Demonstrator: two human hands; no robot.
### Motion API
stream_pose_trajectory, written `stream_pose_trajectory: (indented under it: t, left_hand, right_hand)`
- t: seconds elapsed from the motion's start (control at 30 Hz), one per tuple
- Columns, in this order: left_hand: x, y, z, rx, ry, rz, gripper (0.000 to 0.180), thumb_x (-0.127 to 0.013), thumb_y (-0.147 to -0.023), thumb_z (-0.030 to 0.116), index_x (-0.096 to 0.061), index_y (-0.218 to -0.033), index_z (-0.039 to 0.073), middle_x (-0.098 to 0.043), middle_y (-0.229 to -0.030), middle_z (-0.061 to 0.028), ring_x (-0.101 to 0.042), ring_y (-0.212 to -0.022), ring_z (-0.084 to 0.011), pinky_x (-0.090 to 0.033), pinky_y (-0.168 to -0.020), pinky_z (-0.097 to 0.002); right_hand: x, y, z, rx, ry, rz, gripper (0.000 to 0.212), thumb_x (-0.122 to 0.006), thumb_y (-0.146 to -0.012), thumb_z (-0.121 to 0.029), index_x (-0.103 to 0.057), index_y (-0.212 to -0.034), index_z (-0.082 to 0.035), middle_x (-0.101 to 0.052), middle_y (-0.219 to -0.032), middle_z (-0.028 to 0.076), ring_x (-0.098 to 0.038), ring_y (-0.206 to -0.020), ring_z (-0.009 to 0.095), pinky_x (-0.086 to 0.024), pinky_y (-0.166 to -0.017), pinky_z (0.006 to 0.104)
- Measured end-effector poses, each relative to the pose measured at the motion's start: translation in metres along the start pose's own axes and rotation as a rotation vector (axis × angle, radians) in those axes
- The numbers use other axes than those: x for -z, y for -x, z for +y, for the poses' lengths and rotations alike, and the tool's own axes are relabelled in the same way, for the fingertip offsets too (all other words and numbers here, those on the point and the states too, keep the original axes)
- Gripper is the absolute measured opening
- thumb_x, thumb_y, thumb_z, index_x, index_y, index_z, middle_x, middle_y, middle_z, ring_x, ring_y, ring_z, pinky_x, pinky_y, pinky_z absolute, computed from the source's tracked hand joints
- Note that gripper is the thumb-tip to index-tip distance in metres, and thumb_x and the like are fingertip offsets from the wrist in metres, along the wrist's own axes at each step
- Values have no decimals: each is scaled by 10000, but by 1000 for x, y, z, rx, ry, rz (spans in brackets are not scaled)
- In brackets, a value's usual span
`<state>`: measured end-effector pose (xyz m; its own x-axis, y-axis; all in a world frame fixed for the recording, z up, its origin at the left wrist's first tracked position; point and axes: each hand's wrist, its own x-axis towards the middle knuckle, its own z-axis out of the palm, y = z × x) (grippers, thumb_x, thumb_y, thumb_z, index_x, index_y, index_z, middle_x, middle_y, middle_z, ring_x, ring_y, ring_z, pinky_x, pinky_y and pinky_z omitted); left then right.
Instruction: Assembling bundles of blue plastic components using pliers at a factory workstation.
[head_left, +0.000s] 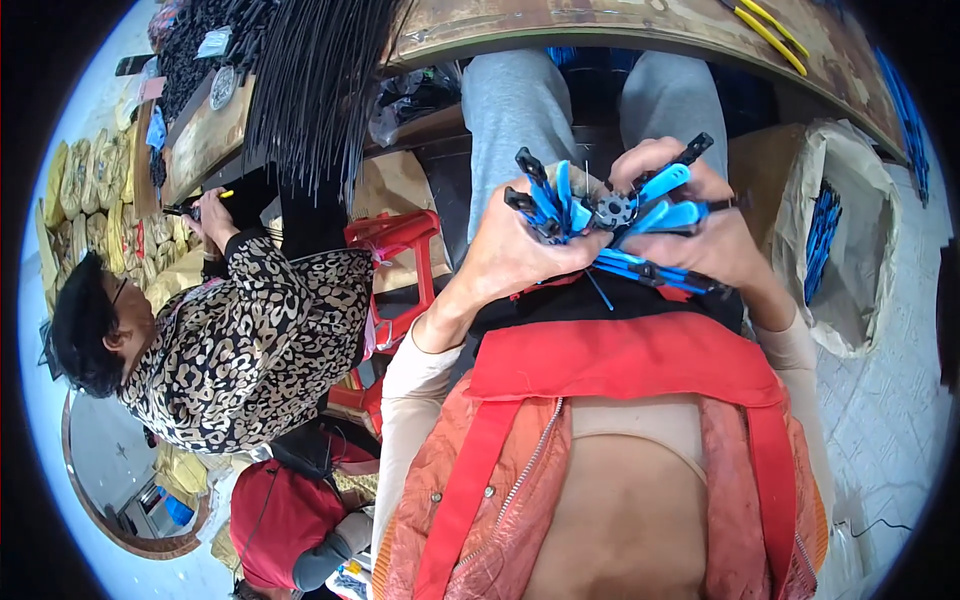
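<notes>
Both hands are raised over my lap around what looks like an umbrella frame (613,210), a cluster of blue and black ribs about a round, notched dark hub. My left hand (525,250) wraps round the ribs on the left side, its thumb close under the hub. On the other side, my right hand (705,235) curls its fingers about the ribs, with light blue flat ends (665,182) sticking out between them. More blue and black ribs (655,270) stick out below the hands. Parts of the frame inside my grip are hidden.
A worn wooden table (600,22) runs along the far side, with yellow-handled pliers (770,35) and black rods (320,90) on it. To the right, a pale sack (865,250) holds blue ribs. A co-worker (240,330) sits left, near a red stool (410,265).
</notes>
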<state>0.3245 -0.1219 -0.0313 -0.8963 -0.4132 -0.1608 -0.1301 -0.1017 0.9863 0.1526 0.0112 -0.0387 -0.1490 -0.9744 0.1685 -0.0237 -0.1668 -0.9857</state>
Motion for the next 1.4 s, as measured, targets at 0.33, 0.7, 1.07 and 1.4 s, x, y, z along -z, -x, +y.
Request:
stream_pose_trajectory:
  t: [0.33,0.7,1.07,1.4]
  left_hand:
    - [59,-8,-18,-51,309,-752,860,-892,-624,167,-474,-1337,-72,-470,-1398,-224,-420,-1328,-332,-248,-1140,-416]
    - [29,-64,-12,-35,-1,-911,246,-806,-637,73,-671,-820,-20,-636,-803,-94,-609,-757,-172,-459,-675,-279]
    - [25,-48,-14,5,31,-668,210,-825,-647,14,-701,-811,53,-677,-777,25,-586,-713,-53,-454,-638,-213]
    - [13,-31,-36,-28,8,-646,273,-851,-631,36,-664,-828,56,-650,-765,22,-577,-696,-55,-455,-594,-217]
  right_hand:
    - [-24,34,12,252,56,169,295,-788,-731,-9,-631,-980,10,-639,-950,105,-622,-866,171,-492,-766,287]
    - [-36,42,13,275,100,215,303,-825,-705,-98,-644,-936,-24,-633,-904,128,-611,-805,222,-482,-711,332]
    - [-29,38,15,306,128,209,327,-830,-696,-89,-640,-947,-1,-645,-889,148,-622,-806,248,-487,-707,352]
    - [-48,66,25,245,90,339,303,-812,-692,-3,-657,-952,11,-660,-938,132,-655,-864,211,-520,-755,285]
